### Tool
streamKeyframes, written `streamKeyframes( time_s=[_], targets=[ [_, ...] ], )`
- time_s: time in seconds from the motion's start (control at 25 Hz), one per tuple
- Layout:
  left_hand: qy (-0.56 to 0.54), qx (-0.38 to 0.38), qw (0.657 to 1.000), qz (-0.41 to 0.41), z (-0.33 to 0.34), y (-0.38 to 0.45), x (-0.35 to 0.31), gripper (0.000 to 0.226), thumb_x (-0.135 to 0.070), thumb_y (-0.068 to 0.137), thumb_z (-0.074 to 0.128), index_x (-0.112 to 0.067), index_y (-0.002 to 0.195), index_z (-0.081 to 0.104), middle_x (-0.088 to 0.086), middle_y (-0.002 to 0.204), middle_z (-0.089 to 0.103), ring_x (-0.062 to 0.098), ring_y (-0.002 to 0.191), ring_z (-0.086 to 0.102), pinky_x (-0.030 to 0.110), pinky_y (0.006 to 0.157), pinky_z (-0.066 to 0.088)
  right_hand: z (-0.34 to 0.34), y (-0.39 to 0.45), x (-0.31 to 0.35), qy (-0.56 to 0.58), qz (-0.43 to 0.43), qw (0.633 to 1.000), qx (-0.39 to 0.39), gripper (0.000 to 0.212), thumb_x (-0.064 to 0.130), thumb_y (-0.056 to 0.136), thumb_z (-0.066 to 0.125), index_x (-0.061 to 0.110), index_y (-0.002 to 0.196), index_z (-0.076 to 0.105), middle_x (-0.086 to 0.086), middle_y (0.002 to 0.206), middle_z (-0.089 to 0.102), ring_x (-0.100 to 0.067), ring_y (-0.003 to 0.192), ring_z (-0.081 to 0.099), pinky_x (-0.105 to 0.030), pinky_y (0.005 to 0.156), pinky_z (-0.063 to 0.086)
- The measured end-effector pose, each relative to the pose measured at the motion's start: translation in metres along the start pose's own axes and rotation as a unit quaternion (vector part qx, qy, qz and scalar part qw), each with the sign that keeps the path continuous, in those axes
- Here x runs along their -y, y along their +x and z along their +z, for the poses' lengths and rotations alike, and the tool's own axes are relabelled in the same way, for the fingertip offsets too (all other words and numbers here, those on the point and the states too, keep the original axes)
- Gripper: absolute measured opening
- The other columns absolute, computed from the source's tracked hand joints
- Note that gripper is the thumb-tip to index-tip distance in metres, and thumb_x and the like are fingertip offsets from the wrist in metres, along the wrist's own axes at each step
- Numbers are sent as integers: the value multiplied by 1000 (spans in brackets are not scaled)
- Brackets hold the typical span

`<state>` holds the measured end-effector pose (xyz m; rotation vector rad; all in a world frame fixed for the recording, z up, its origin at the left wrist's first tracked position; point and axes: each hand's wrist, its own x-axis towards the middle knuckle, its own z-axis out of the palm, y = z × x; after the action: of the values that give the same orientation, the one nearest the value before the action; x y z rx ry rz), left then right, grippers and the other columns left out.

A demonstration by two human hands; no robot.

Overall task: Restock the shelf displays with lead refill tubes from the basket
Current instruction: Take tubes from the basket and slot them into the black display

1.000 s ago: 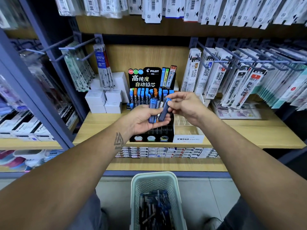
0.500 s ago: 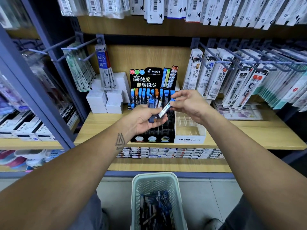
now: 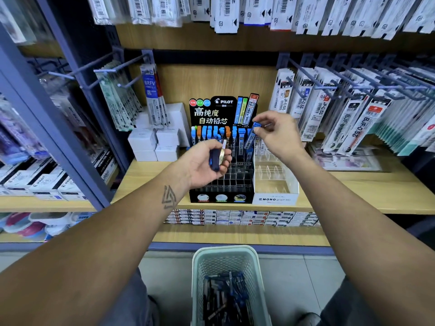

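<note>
1. Lead refill tubes: spread over three places now, namely the basket, the two hands and the black display.
2. Wooden shelf (image 3: 353, 191): carries the black Pilot display (image 3: 221, 196) in the middle, with a clear Mono tray (image 3: 275, 200) touching its right side; both at arm height, probably for easy filling.
3. Basket (image 3: 200, 274): on the floor between the legs, directly below the display. Many tubes (image 3: 226, 295) lying loose inside, so much stock seems left to place.
4. Black display: back rows already filled with upright tubes with blue and orange caps (image 3: 219, 132); front slots mostly empty.
5. Left hand (image 3: 207, 161): palm up in front of the display, fingers curled around a few spare tubes (image 3: 217, 158). Likely a small reserve kept close, to avoid bending to the basket each time.
6. Right hand (image 3: 275, 132): raised over the right back corner of the display, thumb and fingertips pinched together on one blue-capped tube (image 3: 251, 135).
7. That tube: held near its cap, tilted, lower end pointing toward the slots. Looks like aiming at a free slot; not yet inserted.
</note>
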<state>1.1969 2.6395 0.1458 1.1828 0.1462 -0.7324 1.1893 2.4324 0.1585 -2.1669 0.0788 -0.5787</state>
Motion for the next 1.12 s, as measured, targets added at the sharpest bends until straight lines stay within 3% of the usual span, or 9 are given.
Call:
streamKeyframes(
  time_s=[0.12, 0.2, 0.4, 0.56, 0.76, 1.04, 1.12],
  targets=[
    [-28, 16, 999, 3, -1, -1, -4, 27, -16, 104, 43, 3, 114, 59, 12, 89, 62, 17, 74, 54, 23, 60, 46, 3, -1, 1, -23, 2, 1000, 9, 21, 6, 89, 73, 24, 100, 71, 8, 90, 66, 0, 74, 59, -13, 69, 47],
    [-28, 20, 999, 3, -2, 0, -3, 25, -16, 105, 45, 2, 116, 58, 12, 90, 61, 17, 75, 54, 24, 58, 49, 4, -2, 0, -30, 7, 999, 18, 19, 6, 89, 74, 22, 100, 72, 5, 92, 67, -4, 76, 60, -10, 68, 46],
    [38, 35, 999, 3, -4, 0, 0, 23, -25, 104, 53, -5, 112, 61, 6, 83, 64, 15, 69, 58, 22, 47, 47, 0, -5, -6, -97, -5, 993, 65, 17, 7, 88, 75, 19, 100, 73, 5, 88, 67, -8, 78, 60, -23, 80, 51],
    [29, 41, 999, 16, -1, -1, 1, 29, -24, 102, 57, -2, 121, 61, 8, 84, 66, 17, 71, 61, 23, 52, 51, 6, -14, -13, -129, -15, 988, 79, 16, 8, 88, 75, 18, 101, 74, 6, 88, 66, -11, 79, 61, -23, 81, 49],
    [39, 51, 998, 2, 5, 0, 6, 33, -25, 100, 59, 1, 121, 61, 10, 83, 62, 16, 67, 58, 20, 51, 48, 17, -18, -26, -200, -52, 974, 91, 17, 11, 85, 78, 18, 100, 73, 3, 96, 68, -16, 86, 63, -34, 85, 55],
    [35, 84, 996, -6, 10, 4, 12, 39, -22, 104, 53, 5, 130, 59, 12, 84, 63, 18, 72, 58, 23, 51, 49, 15, -21, -22, -170, -29, 983, 57, 11, 11, 87, 74, 18, 93, 69, 3, 87, 67, -14, 80, 63, -33, 78, 55],
    [38, 93, 995, -7, 12, 5, 14, 36, -21, 103, 54, 4, 129, 59, 11, 82, 62, 17, 70, 58, 22, 48, 47, 11, -21, -9, -37, 24, 998, 46, 8, 13, 91, 70, 19, 86, 68, 4, 78, 68, -10, 68, 63, -29, 68, 53]
  ],
)
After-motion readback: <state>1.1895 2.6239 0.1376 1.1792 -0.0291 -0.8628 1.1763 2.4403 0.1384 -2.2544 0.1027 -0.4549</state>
